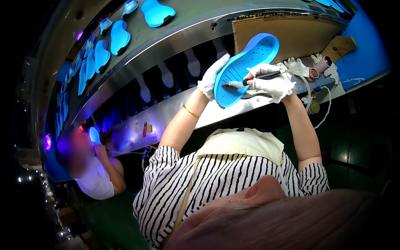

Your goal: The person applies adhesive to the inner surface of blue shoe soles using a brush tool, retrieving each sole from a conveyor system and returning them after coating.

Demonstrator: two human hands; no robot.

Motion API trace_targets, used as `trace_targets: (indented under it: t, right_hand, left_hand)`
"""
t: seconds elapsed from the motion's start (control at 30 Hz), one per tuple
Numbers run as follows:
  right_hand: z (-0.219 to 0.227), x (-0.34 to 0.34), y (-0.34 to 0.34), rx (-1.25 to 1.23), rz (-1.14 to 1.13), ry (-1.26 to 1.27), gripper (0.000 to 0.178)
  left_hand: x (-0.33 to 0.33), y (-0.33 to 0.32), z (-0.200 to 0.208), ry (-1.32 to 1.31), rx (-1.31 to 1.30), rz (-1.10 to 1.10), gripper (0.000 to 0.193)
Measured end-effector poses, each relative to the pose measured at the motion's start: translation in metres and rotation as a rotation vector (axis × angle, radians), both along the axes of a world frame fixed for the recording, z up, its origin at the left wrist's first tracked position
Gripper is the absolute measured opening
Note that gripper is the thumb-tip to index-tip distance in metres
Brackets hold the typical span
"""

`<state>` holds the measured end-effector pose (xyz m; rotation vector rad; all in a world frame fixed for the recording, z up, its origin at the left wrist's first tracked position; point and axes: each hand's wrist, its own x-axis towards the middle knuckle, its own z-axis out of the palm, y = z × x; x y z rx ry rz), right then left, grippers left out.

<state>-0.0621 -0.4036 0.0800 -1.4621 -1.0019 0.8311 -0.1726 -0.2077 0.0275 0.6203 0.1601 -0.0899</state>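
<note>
My left hand, in a white glove, holds a bright blue shoe sole by its left edge, tilted with its inner side facing me. My right hand, also gloved in white, grips a small dark-handled brush. The bristle tip rests on the lower part of the sole's inner face. Both hands are raised over the metal edge of a work ledge.
A conveyor above carries several blue soles. Brown cardboard stands behind the sole. Spare white gloves and small rolls lie to the right. Another person sits at lower left holding a blue sole.
</note>
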Motion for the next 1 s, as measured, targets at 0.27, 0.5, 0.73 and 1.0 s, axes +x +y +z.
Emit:
trace_targets:
  t: [0.27,0.5,0.73,1.0]
  right_hand:
    - [-0.029,0.068,-0.007,0.394,-0.492,0.260,0.011]
    - [-0.015,0.010,-0.017,0.414,-0.212,-0.405,0.017]
    - [0.006,0.002,-0.022,0.414,-0.013,-0.709,0.018]
    - [0.021,0.021,-0.020,0.485,-0.371,-0.549,0.023]
  left_hand:
    - [-0.012,-0.022,0.007,-0.024,-0.070,-0.079,0.072]
    - [-0.026,-0.021,0.012,-0.030,0.025,0.045,0.065]
    - [-0.029,-0.016,0.011,-0.068,-0.087,0.106,0.065]
    - [-0.030,-0.027,0.011,-0.168,0.100,0.116,0.062]
